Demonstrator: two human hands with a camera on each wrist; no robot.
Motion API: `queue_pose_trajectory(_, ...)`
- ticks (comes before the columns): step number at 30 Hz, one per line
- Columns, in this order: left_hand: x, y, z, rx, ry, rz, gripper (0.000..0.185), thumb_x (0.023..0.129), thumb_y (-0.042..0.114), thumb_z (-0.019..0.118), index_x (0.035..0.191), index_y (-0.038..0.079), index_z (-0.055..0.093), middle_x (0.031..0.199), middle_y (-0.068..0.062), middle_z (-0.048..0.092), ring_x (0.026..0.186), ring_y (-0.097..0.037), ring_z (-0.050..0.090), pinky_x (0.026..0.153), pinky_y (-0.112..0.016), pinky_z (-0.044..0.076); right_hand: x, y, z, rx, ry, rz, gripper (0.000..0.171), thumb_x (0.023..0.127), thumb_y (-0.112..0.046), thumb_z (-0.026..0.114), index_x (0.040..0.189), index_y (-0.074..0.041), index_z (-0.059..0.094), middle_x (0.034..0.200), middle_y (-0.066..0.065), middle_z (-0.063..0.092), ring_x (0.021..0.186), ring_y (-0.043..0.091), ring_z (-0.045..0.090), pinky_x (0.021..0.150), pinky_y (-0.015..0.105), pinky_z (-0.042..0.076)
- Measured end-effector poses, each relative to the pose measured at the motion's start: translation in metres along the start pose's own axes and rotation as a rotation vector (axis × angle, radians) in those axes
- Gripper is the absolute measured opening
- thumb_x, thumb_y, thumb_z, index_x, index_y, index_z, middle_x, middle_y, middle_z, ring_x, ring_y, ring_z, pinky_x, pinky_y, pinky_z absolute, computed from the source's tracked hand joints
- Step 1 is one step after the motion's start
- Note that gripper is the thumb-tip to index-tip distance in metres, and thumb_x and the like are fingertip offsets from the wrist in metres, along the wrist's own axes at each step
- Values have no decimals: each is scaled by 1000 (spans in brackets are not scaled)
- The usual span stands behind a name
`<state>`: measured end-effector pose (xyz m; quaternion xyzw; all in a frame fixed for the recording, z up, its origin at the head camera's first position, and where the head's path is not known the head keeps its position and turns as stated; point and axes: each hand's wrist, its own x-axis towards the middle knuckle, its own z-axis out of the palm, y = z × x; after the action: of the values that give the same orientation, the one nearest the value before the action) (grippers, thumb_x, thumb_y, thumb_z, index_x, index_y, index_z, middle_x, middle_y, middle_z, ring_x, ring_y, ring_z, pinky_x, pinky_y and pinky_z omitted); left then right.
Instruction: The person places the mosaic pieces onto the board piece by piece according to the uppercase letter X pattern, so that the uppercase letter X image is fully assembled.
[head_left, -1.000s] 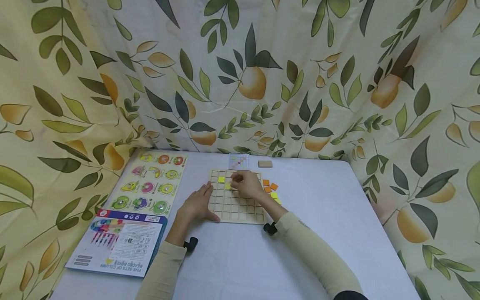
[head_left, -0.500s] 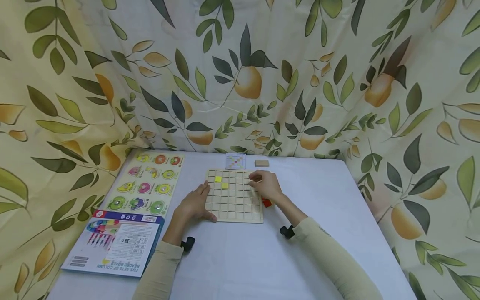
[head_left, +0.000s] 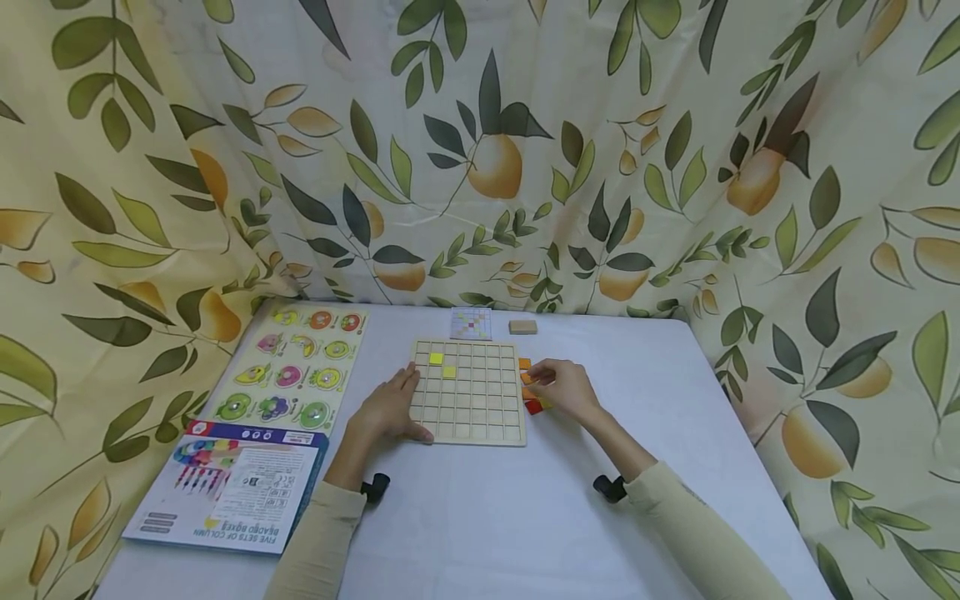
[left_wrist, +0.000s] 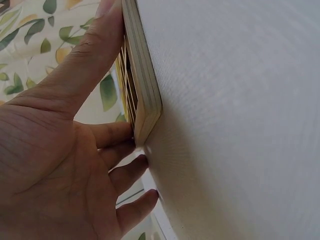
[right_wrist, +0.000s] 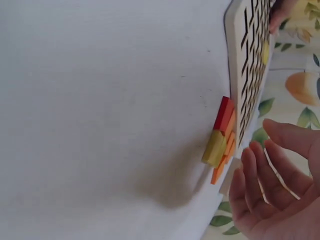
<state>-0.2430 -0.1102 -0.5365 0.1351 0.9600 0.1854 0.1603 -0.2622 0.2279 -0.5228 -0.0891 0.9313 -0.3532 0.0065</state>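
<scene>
A wooden grid board (head_left: 468,391) lies on the white table, with two yellow tiles (head_left: 436,358) in its upper left cells. My left hand (head_left: 390,408) rests flat against the board's left edge (left_wrist: 142,95), fingers straight. My right hand (head_left: 564,387) hovers just right of the board, over a small pile of orange, red and yellow tiles (head_left: 529,392). In the right wrist view its fingers (right_wrist: 260,185) are loosely spread above the tiles (right_wrist: 220,142) and hold nothing.
A fruit puzzle board (head_left: 300,364) and a blue-edged box (head_left: 228,487) lie at the left. A small pattern card (head_left: 471,322) and a wooden block (head_left: 522,327) sit beyond the grid board. A leaf-print curtain surrounds the table.
My right hand has left the grid board's upper middle and moved right, off the board, to the tile pile. A second yellow tile it covered now shows. The left hand has stayed put.
</scene>
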Motion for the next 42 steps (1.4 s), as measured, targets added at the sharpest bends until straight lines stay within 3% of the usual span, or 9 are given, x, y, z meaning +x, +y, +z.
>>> queue_pose_trajectory(7, 0, -1, 2, 6, 0, -5, 130, 68, 50, 96, 164, -1, 23, 174, -18, 13, 159, -37, 17, 128, -52, 21, -18, 9, 6, -64, -53, 22, 29, 81, -10, 89, 107, -4, 78, 93, 3, 76, 81, 14, 67, 71, 33, 56)
queue_pose_trajectory(13, -1, 0, 0, 4, -3, -2, 130, 69, 51, 95, 164, 0, 23, 174, -17, 13, 159, -36, 18, 128, -52, 22, -25, 4, 12, -210, -5, -15, 29, 80, -12, 88, 106, -6, 77, 88, 2, 73, 78, 15, 64, 68, 35, 54)
queue_pose_trajectory(17, 0, 1, 1, 1, -9, -1, 130, 69, 52, 95, 164, 0, 23, 174, -17, 13, 159, -36, 18, 128, -51, 22, -25, 4, 17, -232, -2, -13, 29, 80, -10, 87, 107, -6, 77, 87, 2, 74, 77, 15, 65, 67, 34, 55)
queue_pose_trajectory(25, 0, 1, 1, 8, -1, -21, 131, 68, 52, 96, 165, 1, 23, 174, -16, 13, 160, -35, 17, 128, -51, 21, -22, 5, 16, -190, 6, 21, 35, 77, -6, 85, 111, -8, 76, 83, -1, 73, 72, 13, 66, 66, 33, 54)
queue_pose_trajectory(33, -1, 1, 1, 4, -7, -19, 130, 69, 52, 95, 165, 2, 22, 174, -14, 13, 160, -34, 17, 128, -51, 22, -20, 1, 7, -91, 45, 11, 29, 79, 0, 85, 107, -4, 78, 81, 0, 72, 72, 14, 68, 67, 34, 56)
queue_pose_trajectory(42, 0, 1, 1, 27, -4, -32, 130, 70, 53, 94, 166, 3, 22, 175, -14, 13, 160, -33, 16, 129, -49, 21, 1, 0, 5, 85, 52, -34, 26, 84, 1, 84, 109, 1, 77, 88, 3, 76, 78, 15, 72, 70, 26, 59)
